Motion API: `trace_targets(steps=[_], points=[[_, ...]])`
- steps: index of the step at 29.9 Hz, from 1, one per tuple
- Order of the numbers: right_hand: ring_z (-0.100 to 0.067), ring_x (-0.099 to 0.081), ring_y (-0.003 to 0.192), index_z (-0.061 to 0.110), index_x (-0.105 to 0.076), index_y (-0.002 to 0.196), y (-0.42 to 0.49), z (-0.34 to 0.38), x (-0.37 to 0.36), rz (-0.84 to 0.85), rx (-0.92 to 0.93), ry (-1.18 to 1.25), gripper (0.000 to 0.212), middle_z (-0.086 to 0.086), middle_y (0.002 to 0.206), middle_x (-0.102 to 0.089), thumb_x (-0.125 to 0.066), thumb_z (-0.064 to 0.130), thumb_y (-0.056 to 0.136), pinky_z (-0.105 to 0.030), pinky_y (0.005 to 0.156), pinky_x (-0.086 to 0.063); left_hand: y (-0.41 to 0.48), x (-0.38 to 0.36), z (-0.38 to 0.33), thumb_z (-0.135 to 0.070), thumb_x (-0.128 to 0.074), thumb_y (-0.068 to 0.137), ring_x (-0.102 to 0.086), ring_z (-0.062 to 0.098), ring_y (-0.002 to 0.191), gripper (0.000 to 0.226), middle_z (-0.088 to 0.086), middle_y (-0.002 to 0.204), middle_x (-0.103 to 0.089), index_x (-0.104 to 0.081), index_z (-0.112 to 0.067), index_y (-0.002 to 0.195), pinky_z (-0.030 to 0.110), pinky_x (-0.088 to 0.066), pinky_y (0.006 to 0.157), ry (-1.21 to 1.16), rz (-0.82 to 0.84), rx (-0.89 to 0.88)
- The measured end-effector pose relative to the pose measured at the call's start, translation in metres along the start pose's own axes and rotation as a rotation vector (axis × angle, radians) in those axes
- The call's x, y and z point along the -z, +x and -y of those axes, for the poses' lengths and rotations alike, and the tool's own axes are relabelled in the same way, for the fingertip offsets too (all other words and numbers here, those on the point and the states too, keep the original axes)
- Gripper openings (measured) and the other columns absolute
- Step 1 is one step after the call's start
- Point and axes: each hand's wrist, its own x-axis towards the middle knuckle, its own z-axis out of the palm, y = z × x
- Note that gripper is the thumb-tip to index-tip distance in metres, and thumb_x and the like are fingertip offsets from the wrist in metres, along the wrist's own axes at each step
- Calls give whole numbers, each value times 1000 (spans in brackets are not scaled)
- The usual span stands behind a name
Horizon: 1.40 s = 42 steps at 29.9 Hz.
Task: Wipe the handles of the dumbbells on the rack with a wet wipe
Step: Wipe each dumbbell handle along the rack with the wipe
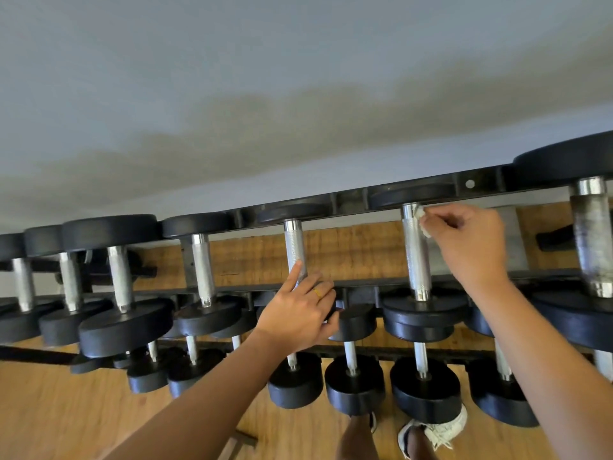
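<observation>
A row of black dumbbells with knurled silver handles lies across the upper tier of a black rack (351, 197). My right hand (464, 240) pinches a crumpled white wet wipe (420, 221) against the far end of one dumbbell handle (416, 257). My left hand (298, 307) rests on the near end of the neighbouring dumbbell handle (294, 247), index finger stretched along the bar and the other fingers curled at the near weight. A ring shows on that hand.
More dumbbells fill the upper tier to the left (119, 277) and a larger one sits at far right (592, 234). Smaller dumbbells (353, 383) line the lower tier. A pale wall stands behind. Wooden floor (66, 419) and my white shoe (434, 429) lie below.
</observation>
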Motion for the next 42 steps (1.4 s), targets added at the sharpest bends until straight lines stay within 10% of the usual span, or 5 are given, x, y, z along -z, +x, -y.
trace_targets(steps=[25,33,37,42], points=[[6,-64,84,23,-79,93,-49,-19,31,364,-115,-276,12,21,84,-70,-75,14,86,-17,86,-48,0,-2,1,-42,-53,97,-68,22,115,39,1,105,-77,-80,-15,101,55,-25,122,-15,-47,-10],[-2,-70,85,23,-76,96,-6,1,3,-21,-41,68,10,12,89,-75,-72,17,90,-22,83,-54,0,-4,1,-40,-51,97,-69,23,113,39,2,102,-77,-80,-13,98,56,-28,121,-18,-103,-13],[0,-67,85,20,-75,100,-1,5,-13,-82,0,-1,10,11,89,-72,-69,17,92,-6,76,-48,0,-6,2,-40,-50,99,-68,24,115,40,3,104,-77,-80,-14,99,57,-27,121,-20,-106,-22],[-1,-67,85,18,-77,101,-32,-8,-2,-14,-5,-152,12,9,91,-74,-71,18,91,-17,84,-52,0,-6,0,-40,-50,99,-69,24,114,40,3,103,-77,-80,-13,98,57,-29,121,-22,-115,-19]])
